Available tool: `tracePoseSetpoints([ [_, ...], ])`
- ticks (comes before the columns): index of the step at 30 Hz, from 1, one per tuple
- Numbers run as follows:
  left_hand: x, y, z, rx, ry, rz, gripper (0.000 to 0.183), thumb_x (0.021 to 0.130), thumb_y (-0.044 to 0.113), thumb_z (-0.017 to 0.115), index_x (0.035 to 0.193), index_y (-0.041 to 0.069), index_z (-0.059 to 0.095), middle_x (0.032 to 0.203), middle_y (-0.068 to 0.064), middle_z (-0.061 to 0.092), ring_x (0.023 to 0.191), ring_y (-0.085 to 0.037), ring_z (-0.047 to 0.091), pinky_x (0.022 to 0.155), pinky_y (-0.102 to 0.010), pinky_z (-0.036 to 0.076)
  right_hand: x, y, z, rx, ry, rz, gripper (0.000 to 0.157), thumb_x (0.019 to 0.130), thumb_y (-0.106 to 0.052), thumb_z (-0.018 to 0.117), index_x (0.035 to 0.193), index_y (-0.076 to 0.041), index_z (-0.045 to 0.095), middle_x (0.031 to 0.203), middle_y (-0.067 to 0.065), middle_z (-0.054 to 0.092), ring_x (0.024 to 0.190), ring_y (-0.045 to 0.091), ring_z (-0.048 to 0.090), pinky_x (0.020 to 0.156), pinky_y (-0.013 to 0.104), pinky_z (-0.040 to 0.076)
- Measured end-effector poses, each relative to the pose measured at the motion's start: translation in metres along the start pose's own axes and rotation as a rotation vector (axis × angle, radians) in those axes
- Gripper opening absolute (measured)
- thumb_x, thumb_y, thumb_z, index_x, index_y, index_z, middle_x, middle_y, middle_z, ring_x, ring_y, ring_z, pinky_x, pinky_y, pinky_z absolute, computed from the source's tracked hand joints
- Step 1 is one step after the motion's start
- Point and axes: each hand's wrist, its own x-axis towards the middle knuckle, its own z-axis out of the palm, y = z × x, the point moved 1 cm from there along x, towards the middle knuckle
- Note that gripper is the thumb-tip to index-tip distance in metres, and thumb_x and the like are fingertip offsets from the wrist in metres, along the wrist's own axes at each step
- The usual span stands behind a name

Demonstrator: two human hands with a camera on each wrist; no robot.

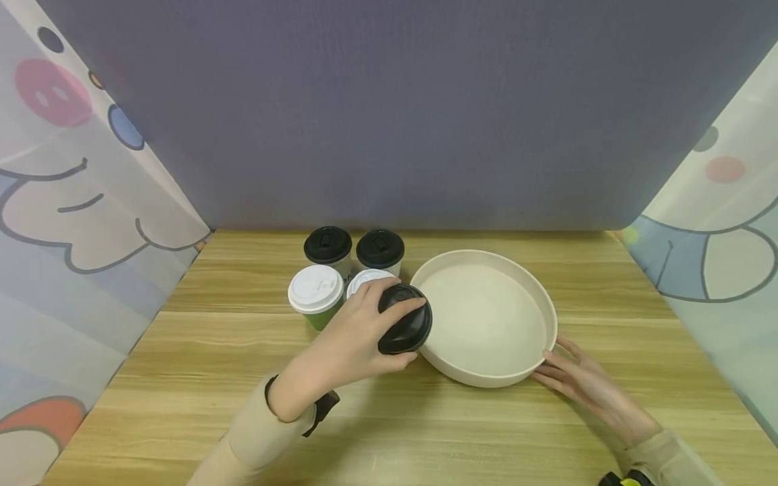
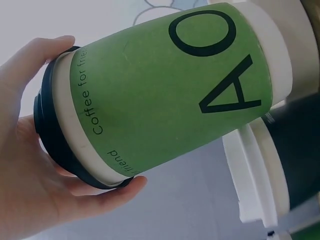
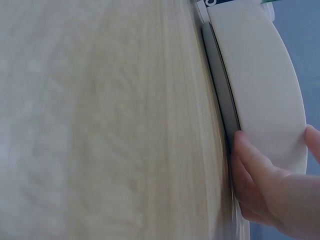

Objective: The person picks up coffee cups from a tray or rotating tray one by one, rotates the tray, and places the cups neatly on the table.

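Observation:
A paper coffee cup with a green sleeve point(image 2: 160, 95) and a black lid point(image 1: 406, 322) is in my left hand point(image 1: 358, 331), whose fingers and thumb grip it round the lid. In the left wrist view the cup is tilted, and its base overlaps a white-lidded cup point(image 2: 255, 175) behind it; whether they touch I cannot tell. In the head view it hangs beside the left rim of a round cream tray point(image 1: 486, 317). My right hand point(image 1: 580, 381) holds the tray's near right edge, thumb at the rim and fingers at the underside point(image 3: 250, 155).
Left of the tray stand two black-lidded cups point(image 1: 328, 246) at the back. In front of them are a white-lidded green cup point(image 1: 316, 293) and another white lid point(image 1: 365, 277), partly hidden by my left hand. A grey panel point(image 1: 425, 121) closes off the wooden table's point(image 1: 200, 378) far edge.

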Motion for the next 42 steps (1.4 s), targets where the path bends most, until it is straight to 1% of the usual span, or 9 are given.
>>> tracePoseSetpoints([
  [5,-0.012,-0.006,-0.002,0.005,-0.009,-0.037,0.061,0.066,0.039,0.071,0.12,0.019,0.052,0.121,-0.017,0.041,0.108,-0.029,0.043,0.09,-0.041,0.038,-0.001,-0.001,0.002,-0.015,0.004,0.008,0.081,0.093,-0.012,0.043,0.133,0.0,-0.026,0.11,0.01,0.043,0.097,0.017,0.057,0.09,0.034,0.041],
  [14,-0.032,-0.012,-0.005,0.016,0.02,-0.074,0.064,0.064,0.038,0.073,0.121,0.017,0.051,0.121,-0.019,0.041,0.109,-0.032,0.042,0.088,-0.045,0.039,-0.002,-0.005,0.003,-0.02,0.014,0.027,0.08,0.094,-0.014,0.042,0.133,-0.002,-0.026,0.113,0.014,0.041,0.099,0.018,0.056,0.091,0.035,0.04],
  [16,-0.036,-0.013,-0.005,0.014,0.024,-0.081,0.063,0.064,0.037,0.073,0.12,0.017,0.052,0.12,-0.019,0.041,0.108,-0.032,0.042,0.087,-0.045,0.039,-0.003,-0.005,0.004,-0.016,0.024,0.04,0.08,0.094,-0.014,0.042,0.134,-0.003,-0.026,0.112,0.013,0.042,0.099,0.018,0.056,0.091,0.035,0.04],
  [21,-0.045,-0.018,-0.004,0.011,0.027,-0.107,0.064,0.063,0.036,0.074,0.12,0.016,0.053,0.119,-0.019,0.042,0.109,-0.032,0.042,0.086,-0.045,0.041,-0.003,-0.005,0.004,-0.008,0.008,0.035,0.08,0.094,-0.014,0.041,0.133,-0.002,-0.027,0.11,0.01,0.044,0.098,0.016,0.056,0.091,0.035,0.04],
  [28,-0.056,-0.025,0.001,0.008,0.044,-0.114,0.063,0.061,0.034,0.076,0.117,0.014,0.055,0.117,-0.02,0.042,0.108,-0.032,0.043,0.083,-0.045,0.043,-0.003,-0.005,0.004,-0.006,-0.006,0.029,0.079,0.094,-0.014,0.04,0.133,-0.002,-0.028,0.109,0.009,0.045,0.098,0.017,0.056,0.091,0.035,0.04],
  [31,-0.061,-0.027,0.003,0.003,0.037,-0.131,0.063,0.061,0.033,0.077,0.116,0.013,0.055,0.117,-0.019,0.042,0.108,-0.031,0.043,0.084,-0.045,0.042,-0.003,-0.004,0.004,-0.007,-0.007,0.024,0.079,0.094,-0.013,0.041,0.133,-0.002,-0.028,0.108,0.009,0.046,0.098,0.017,0.057,0.091,0.035,0.04],
  [35,-0.067,-0.031,0.005,0.014,0.022,-0.17,0.063,0.06,0.035,0.077,0.116,0.013,0.056,0.118,-0.018,0.042,0.108,-0.031,0.043,0.083,-0.043,0.044,-0.003,-0.004,0.004,-0.001,-0.015,0.023,0.08,0.094,-0.013,0.041,0.133,-0.002,-0.028,0.107,0.009,0.048,0.098,0.017,0.056,0.091,0.036,0.04],
  [42,-0.076,-0.036,0.009,0.019,0.004,-0.224,0.062,0.06,0.034,0.077,0.115,0.013,0.057,0.118,-0.021,0.042,0.107,-0.034,0.043,0.081,-0.044,0.045,-0.003,-0.003,0.004,0.007,0.012,0.036,0.08,0.093,-0.014,0.042,0.133,-0.003,-0.026,0.106,0.009,0.048,0.098,0.018,0.057,0.091,0.036,0.04],
])
